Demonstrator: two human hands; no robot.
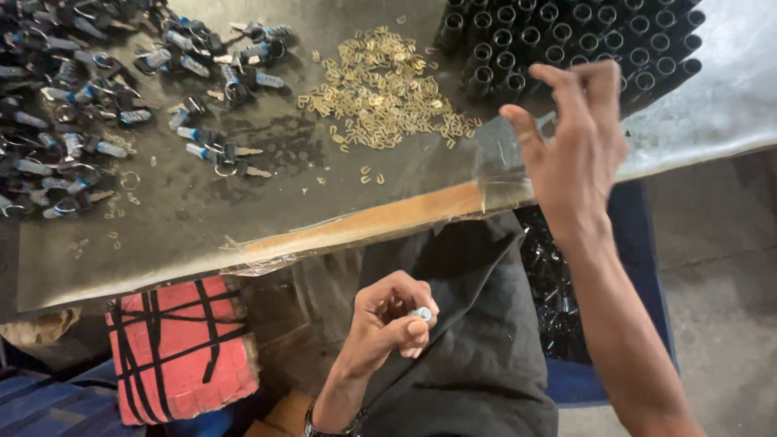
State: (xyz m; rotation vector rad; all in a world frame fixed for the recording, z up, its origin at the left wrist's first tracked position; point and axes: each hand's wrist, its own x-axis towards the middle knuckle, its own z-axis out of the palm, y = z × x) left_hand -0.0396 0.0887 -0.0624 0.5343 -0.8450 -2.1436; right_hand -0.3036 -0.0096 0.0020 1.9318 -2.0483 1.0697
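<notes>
Worktop: grey sheet surface, worn, with a clear film over its near edge. Landmark chosen: pile of small brass clips, near the middle of the far side. Left of the pile, a heap of black-and-blue keyed parts with metal rings spreads to the far-left corner; a few strays lie between heap and pile. Below the pile and to its left, off the near edge, a red cushion bound with black tape. Directly below the pile, over a dark cloth on the lap, the left hand: grip pressed together, thumb and forefinger pinching a small pale blue-grey piece; watch strap at the wrist. Right of the pile, rows of black tubes stand upright, open ends up. Right hand raised just right of the pile, in front of the tubes: grip spread, fingers loosely curled, holding nothing, motion-blurred. Beneath it, a blue crate of black parts.
</notes>
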